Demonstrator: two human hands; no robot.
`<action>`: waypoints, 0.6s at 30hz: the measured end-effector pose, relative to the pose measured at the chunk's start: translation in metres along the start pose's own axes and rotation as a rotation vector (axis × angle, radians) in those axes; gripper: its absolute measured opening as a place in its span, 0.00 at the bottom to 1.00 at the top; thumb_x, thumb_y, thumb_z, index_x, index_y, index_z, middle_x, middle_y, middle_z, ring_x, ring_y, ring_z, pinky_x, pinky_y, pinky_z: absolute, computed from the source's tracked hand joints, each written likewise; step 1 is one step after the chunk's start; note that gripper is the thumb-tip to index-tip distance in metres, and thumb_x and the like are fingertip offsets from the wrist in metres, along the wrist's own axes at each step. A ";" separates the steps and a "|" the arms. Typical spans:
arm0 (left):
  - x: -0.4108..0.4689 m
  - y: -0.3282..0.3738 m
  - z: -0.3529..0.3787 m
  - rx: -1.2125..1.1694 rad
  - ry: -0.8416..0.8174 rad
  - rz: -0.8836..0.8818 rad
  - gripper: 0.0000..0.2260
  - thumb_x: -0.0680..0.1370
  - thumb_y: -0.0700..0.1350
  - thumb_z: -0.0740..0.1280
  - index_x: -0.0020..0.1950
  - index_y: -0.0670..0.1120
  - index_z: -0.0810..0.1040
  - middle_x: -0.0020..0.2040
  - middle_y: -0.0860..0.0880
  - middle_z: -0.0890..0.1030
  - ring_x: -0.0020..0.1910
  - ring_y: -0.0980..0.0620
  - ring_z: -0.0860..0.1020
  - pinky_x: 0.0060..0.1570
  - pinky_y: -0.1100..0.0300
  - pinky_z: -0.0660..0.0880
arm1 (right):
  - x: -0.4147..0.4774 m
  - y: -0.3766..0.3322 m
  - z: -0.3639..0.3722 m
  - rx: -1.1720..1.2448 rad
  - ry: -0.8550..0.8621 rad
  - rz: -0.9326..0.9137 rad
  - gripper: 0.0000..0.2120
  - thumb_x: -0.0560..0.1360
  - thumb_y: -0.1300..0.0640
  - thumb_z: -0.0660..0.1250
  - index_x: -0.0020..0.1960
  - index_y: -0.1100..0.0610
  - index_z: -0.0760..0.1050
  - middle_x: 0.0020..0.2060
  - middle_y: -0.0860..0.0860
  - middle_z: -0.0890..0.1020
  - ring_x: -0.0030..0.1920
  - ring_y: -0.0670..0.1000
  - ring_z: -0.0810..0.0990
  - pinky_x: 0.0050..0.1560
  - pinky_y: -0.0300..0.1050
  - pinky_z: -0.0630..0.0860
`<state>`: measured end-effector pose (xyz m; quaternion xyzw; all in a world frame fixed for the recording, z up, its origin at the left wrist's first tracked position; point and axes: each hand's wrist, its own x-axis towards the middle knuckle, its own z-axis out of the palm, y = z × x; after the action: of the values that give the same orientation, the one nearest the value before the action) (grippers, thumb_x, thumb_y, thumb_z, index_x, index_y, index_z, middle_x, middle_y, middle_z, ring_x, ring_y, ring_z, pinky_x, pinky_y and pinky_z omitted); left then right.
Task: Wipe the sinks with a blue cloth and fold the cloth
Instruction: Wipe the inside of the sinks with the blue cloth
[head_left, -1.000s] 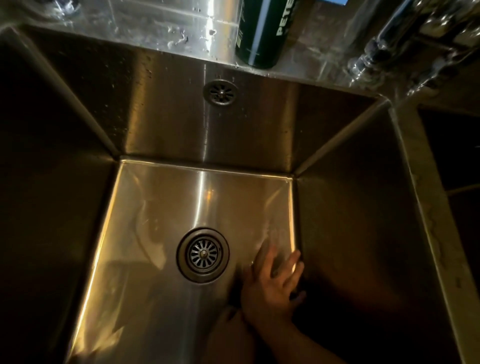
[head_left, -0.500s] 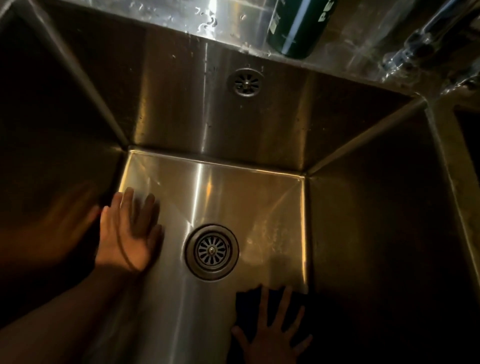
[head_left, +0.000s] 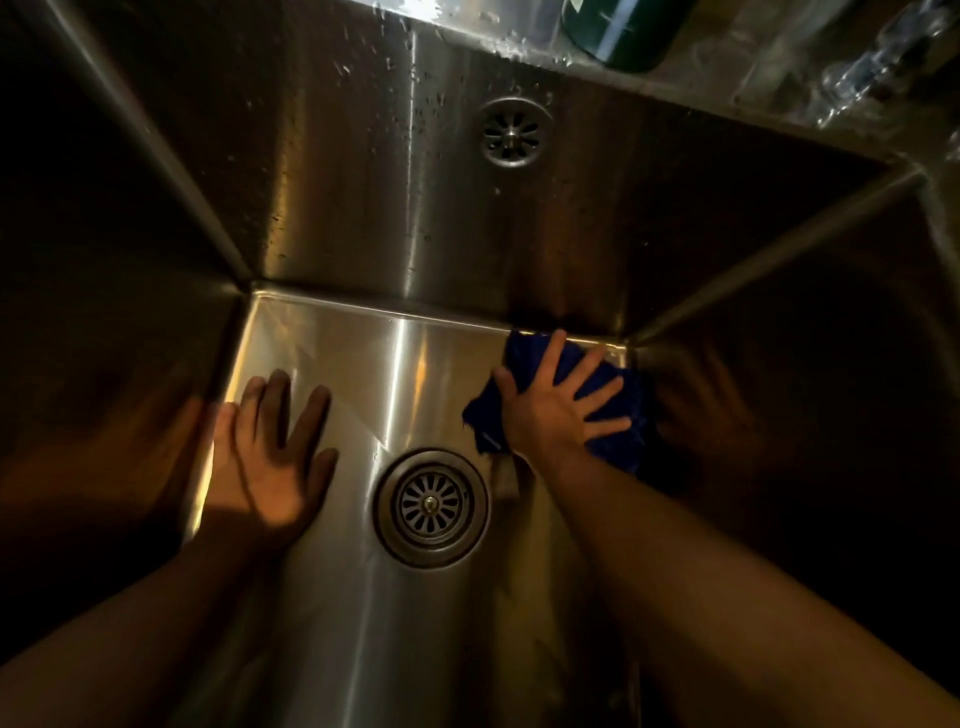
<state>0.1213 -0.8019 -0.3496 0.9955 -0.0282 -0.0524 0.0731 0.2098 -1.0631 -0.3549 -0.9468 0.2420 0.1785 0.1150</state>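
I look down into a deep stainless steel sink (head_left: 363, 234). My right hand (head_left: 558, 410) lies flat with spread fingers on the blue cloth (head_left: 618, 421), pressing it onto the sink floor in the far right corner. The cloth is bunched, and much of it is covered by the hand. My left hand (head_left: 270, 457) rests flat with straight fingers on the sink floor at the left, beside the left wall. It holds nothing. The round floor drain (head_left: 431, 506) sits between my two forearms.
An overflow drain (head_left: 511, 132) is set in the wet back wall. A dark green bottle (head_left: 623, 36) stands on the ledge behind the sink. Blurred tap fittings (head_left: 878, 62) are at the top right. The side walls are in deep shadow.
My right hand has slid the cloth from the near right part of the floor up to the far right corner. The left hand came in and stays planted on the left of the floor.
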 end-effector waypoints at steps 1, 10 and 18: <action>0.000 -0.001 0.001 -0.015 0.009 0.002 0.28 0.76 0.56 0.54 0.74 0.46 0.65 0.72 0.33 0.63 0.72 0.32 0.60 0.67 0.38 0.57 | 0.009 -0.004 -0.003 0.000 0.000 -0.012 0.41 0.71 0.26 0.48 0.74 0.41 0.31 0.74 0.55 0.30 0.72 0.69 0.31 0.61 0.79 0.33; -0.006 0.003 -0.009 -0.098 0.034 -0.035 0.27 0.77 0.55 0.56 0.73 0.42 0.67 0.71 0.31 0.64 0.70 0.32 0.62 0.67 0.40 0.58 | -0.088 0.069 0.010 -0.244 0.038 -0.379 0.40 0.72 0.29 0.48 0.76 0.43 0.37 0.77 0.58 0.41 0.75 0.67 0.41 0.67 0.77 0.44; -0.030 0.013 -0.010 -0.228 -0.075 -0.083 0.27 0.77 0.58 0.52 0.72 0.44 0.67 0.71 0.34 0.64 0.69 0.34 0.64 0.67 0.40 0.57 | -0.189 0.114 0.018 0.005 0.132 -0.851 0.19 0.65 0.35 0.33 0.45 0.19 0.58 0.47 0.27 0.75 0.63 0.34 0.72 0.70 0.41 0.58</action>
<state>0.0920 -0.8118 -0.3351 0.9784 0.0163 -0.0952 0.1827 -0.0069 -1.0760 -0.3116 -0.9713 -0.1628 0.0537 0.1650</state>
